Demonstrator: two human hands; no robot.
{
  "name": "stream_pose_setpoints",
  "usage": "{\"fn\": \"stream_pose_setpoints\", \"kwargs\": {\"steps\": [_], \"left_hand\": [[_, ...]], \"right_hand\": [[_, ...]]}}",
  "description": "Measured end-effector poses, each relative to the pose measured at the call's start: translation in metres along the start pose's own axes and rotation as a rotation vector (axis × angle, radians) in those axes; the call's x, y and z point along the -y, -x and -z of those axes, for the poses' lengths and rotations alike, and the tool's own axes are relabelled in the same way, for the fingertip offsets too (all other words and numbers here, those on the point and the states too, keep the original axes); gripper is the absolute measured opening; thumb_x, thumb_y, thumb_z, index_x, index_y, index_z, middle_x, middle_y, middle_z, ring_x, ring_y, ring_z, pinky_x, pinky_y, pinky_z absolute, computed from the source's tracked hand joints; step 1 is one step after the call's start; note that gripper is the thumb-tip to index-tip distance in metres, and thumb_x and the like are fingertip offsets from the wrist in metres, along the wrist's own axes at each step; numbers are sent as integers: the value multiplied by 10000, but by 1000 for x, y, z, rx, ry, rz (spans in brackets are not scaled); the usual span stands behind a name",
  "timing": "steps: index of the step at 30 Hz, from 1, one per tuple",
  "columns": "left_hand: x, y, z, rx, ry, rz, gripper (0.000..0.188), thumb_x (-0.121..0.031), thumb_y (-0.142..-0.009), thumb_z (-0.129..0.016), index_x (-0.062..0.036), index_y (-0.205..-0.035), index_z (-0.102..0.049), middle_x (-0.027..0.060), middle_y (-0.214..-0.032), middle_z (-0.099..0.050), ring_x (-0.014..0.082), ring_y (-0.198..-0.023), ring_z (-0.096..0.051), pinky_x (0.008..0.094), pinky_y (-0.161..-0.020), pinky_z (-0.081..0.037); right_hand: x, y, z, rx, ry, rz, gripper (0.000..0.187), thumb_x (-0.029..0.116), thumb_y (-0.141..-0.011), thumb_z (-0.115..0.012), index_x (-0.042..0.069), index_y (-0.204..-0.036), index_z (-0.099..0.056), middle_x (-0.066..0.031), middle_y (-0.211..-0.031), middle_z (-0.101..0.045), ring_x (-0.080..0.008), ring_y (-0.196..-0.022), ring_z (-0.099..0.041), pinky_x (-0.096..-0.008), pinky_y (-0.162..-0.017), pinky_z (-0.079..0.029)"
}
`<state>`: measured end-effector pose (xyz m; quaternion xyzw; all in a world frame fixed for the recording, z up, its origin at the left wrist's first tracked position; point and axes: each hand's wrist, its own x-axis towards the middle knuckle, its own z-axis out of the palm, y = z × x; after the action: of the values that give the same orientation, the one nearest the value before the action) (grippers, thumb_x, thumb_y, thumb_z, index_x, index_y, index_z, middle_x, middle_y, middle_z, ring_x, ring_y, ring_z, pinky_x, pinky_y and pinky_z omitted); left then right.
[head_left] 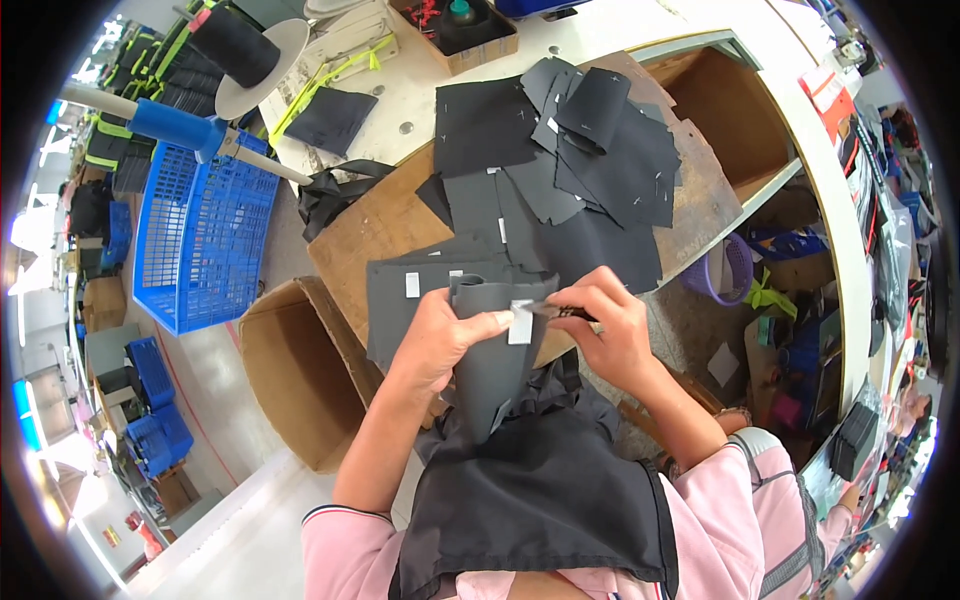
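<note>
Black apron [545, 510] nearest; grey cloth [488, 375] pinched by left fingers [487, 326].

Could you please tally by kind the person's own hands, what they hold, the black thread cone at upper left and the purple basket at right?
Left hand and right hand: 2
Dark fabric bundle: 1
Small metal-tipped tool: 1
Black thread cone: 1
Purple basket: 1
Total: 6
</note>
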<state>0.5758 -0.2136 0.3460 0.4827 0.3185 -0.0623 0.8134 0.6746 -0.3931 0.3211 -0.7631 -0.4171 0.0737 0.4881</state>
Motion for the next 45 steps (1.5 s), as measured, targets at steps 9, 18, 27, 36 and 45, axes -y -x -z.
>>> {"fn": "stream_pose_setpoints", "kwargs": {"steps": [9, 18, 27, 36, 45], "left_hand": [[19, -13, 6, -229, 448, -365, 222, -87, -795, -700, -68, -970, -566, 14, -928, -605, 131, -857, -578, 299, -784, -468], [23, -4, 41, -521, -428, -831, 991, -594, -731, -644, -17, -1406, -203, 166, -1403, -316, 297, -1349, -212, 444, -1095, -140], [18, -2, 16, 203, -152, -23, 519, -208, -759, -735, 28, -1169, -522, 96, -1072, -604, 156, -972, -571, 295, -867, -445], [25, 4, 9, -3, 12, 6, 380, -153, -740, -760, 18, -1032, -587, 62, -934, -635, 121, -813, -597, 269, -730, -491], [23, 9, 7, -26, 24, -23, 331, -117, -760, -732, 15, -1027, -589, 64, -932, -639, 124, -807, -601, 266, -724, -493]], "right_hand": [[-11, 50, -36, -96, -1471, -1047, 401, 144, -846, -640, 19, -1199, -498, 38, -677, -481, -38, -450, -347, -202, -412, -261], [-30, -2, -3, 104, -695, -657, 94, 65, -829, -626, 10, -906, -621, 60, -695, -544, -23, -629, -453, -203, -534, -366], [3, -25, -7, 321, -514, -486, 226, 33, -770, -668, 12, -976, -579, -40, -790, -623, -80, -751, -551, -251, -677, -451], [21, 16, -18, -107, 154, -51, 350, 33, -690, -698, 51, -1021, -586, -93, -881, -550, -242, -659, -579, -317, -559, -459], [9, 17, -33, -217, 123, 27, 283, 27, -680, -701, 35, -950, -616, -82, -784, -549, -219, -622, -565, -309, -537, -449]]}}
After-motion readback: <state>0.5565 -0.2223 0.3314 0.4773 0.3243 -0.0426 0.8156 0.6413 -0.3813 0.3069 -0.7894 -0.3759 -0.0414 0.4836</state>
